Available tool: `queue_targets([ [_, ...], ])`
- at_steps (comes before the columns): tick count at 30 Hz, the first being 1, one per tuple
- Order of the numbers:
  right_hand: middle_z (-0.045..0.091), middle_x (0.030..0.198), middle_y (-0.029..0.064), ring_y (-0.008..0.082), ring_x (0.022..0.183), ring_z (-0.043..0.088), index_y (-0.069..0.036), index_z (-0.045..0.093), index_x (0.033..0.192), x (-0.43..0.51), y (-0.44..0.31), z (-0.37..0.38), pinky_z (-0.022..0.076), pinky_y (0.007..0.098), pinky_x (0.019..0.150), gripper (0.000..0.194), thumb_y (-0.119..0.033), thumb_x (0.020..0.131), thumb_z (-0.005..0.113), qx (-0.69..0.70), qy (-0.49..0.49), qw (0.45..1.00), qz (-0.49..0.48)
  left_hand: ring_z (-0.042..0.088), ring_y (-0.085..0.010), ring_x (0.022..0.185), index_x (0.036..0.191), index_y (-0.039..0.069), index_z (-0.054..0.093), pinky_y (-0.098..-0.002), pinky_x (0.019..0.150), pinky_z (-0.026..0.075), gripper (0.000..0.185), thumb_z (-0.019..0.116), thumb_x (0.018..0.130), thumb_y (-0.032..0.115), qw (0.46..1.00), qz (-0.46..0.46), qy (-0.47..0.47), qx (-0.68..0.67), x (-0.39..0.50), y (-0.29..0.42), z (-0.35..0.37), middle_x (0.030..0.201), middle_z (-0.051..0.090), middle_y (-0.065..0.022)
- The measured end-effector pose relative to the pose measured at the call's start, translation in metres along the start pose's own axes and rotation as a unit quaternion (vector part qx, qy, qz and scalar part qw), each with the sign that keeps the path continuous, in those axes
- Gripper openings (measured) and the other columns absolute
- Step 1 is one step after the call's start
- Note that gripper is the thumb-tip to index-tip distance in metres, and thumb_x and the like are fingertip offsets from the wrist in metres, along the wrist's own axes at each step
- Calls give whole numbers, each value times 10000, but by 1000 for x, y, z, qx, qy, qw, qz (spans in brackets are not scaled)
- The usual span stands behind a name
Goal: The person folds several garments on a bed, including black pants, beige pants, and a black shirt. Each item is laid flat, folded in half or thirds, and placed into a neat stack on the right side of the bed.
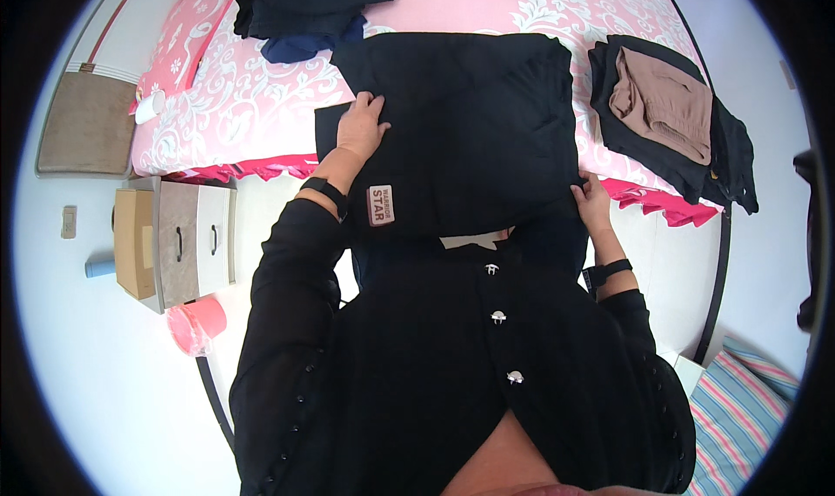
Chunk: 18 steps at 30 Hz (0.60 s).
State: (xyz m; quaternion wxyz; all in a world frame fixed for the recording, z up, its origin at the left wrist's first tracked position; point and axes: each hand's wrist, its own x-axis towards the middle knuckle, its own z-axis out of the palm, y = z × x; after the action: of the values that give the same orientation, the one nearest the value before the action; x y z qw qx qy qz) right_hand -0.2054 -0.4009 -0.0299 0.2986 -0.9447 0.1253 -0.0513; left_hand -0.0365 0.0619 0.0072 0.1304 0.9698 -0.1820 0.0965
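Note:
A black cloth garment (456, 131), probably trousers, lies spread and partly folded over the near edge of the bed. My left hand (363, 123) rests palm down on its left side, thumb spread from the fingers, beside a notch where two layers part. At the lower right corner, my right hand (592, 202) pinches the garment's edge between thumb and fingers. A pale patch (381, 205) bearing writing shows on the cloth at lower left. The garment's near edge hangs close to my black top, and its underside is hidden.
Folded dark clothes with brown trousers (665, 105) on top lie at the bed's right edge. More dark clothes (313, 7) sit farther back on the pink patterned bedspread (248, 118). Left stand a drawer cabinet (179, 242), a cardboard box (134, 242) and a pink bin (199, 323).

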Motion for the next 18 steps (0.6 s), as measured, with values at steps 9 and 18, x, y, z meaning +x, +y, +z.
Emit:
queue_targets([
  [9,527,643,95,239,567,520,-51,577,1105,2,1,-1,449,348,560,345,-84,790,715,41,-24,999,5,698,-230,714,1103,-2,574,-325,583,570,221,470,922,69,880,-217,8,-423,130,-40,-35,877,673,-134],
  [18,599,925,176,346,867,620,-15,568,1091,16,-51,-27,510,421,746,341,-164,807,686,-135,-65,988,-46,635,-259,1023,1354,56,466,-352,895,513,488,586,881,62,822,-181,92,-532,251,-44,-32,1243,552,-148],
])
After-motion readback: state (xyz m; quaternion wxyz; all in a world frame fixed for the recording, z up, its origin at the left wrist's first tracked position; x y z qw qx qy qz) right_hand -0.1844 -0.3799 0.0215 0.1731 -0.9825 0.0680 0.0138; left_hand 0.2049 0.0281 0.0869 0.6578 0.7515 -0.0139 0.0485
